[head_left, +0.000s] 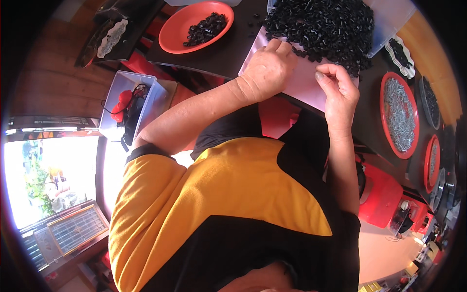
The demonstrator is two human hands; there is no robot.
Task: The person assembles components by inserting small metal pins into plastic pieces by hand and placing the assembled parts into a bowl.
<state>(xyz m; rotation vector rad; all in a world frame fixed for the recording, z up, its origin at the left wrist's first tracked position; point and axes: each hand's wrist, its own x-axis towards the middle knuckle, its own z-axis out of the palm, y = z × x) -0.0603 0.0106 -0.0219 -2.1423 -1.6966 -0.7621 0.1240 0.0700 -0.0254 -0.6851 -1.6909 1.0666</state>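
Observation:
A large heap of small black tubular pieces (321,27) spreads from a clear plastic bin (389,24) over a pale pink sheet (305,91) at the table's front edge. Over the left part of the sheet, next to the heap, is my left hand (270,70). Its fingers are curled in, and whatever they hold is hidden. My right hand (339,92) is at the sheet's right side, with thumb and forefinger brought together just below the heap. Anything between those fingertips is too small to make out.
An orange-red plate (170,36) with black pieces sits at the left. On the right are a red plate of silvery metal pieces (400,117), a smaller red plate (431,163) and a white dish (408,70). A clear tub (151,104) with cables stands left of my arm.

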